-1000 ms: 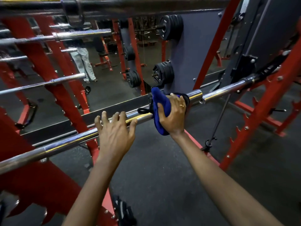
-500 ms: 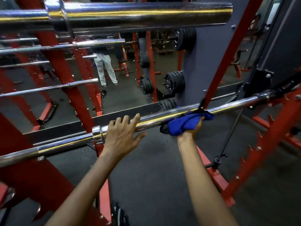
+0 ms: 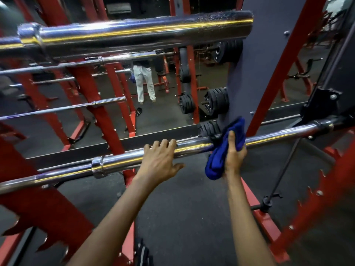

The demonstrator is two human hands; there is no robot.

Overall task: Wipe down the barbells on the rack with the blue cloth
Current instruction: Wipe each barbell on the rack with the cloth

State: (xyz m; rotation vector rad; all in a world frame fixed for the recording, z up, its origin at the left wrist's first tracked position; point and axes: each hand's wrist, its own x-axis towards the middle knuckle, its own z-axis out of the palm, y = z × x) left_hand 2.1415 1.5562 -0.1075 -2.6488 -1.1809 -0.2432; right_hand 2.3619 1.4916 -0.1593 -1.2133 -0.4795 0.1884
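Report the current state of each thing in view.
blue cloth: bunched, pressed against the lower barbell.
lower barbell: racked, level, partly covered by the cloth.
upper barbell: racked, untouched.
left hand: fingers hooked over lower barbell, thumb free.
right hand: holding blue cloth.
weight plates: stored on pegs.

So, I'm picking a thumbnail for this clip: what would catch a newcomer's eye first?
Probably the blue cloth, bunched in the right hand against the lower barbell at centre right, vivid among the red rack posts. Then the thick chrome upper barbell across the top, close to the camera. The left hand hooks its fingers over the lower barbell, left of the cloth.
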